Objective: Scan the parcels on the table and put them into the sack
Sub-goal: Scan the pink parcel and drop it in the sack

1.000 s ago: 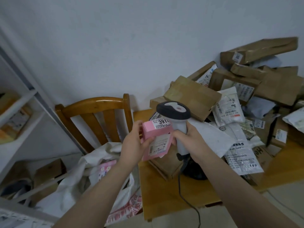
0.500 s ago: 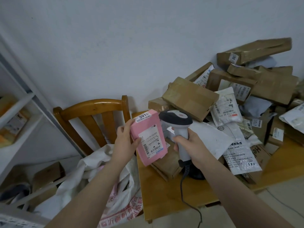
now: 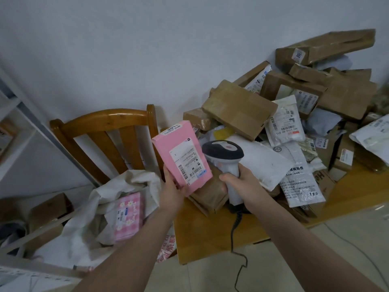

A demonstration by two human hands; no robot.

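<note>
My left hand (image 3: 173, 187) grips the lower end of a pink parcel box (image 3: 181, 153), held tilted with its white barcode label facing me. Just right of it, my right hand (image 3: 237, 182) holds the handle of a white barcode scanner (image 3: 224, 153) with a dark head, its cable hanging down over the table edge. A white sack (image 3: 84, 218) lies open over the chair seat at lower left, with a pink checked parcel (image 3: 129, 216) inside it. A heap of brown boxes and white mailer bags (image 3: 280, 127) covers the wooden table (image 3: 202, 234).
A wooden chair (image 3: 105, 131) stands left of the table against the white wall. White shelving (image 3: 12, 131) with boxes runs along the left edge. A brown box (image 3: 210, 194) lies on the table under my hands. Tiled floor shows at lower right.
My left hand has drawn the pink box away from the scanner, out to the left, and turned its label up towards me. The scanner has stayed near the same spot.
</note>
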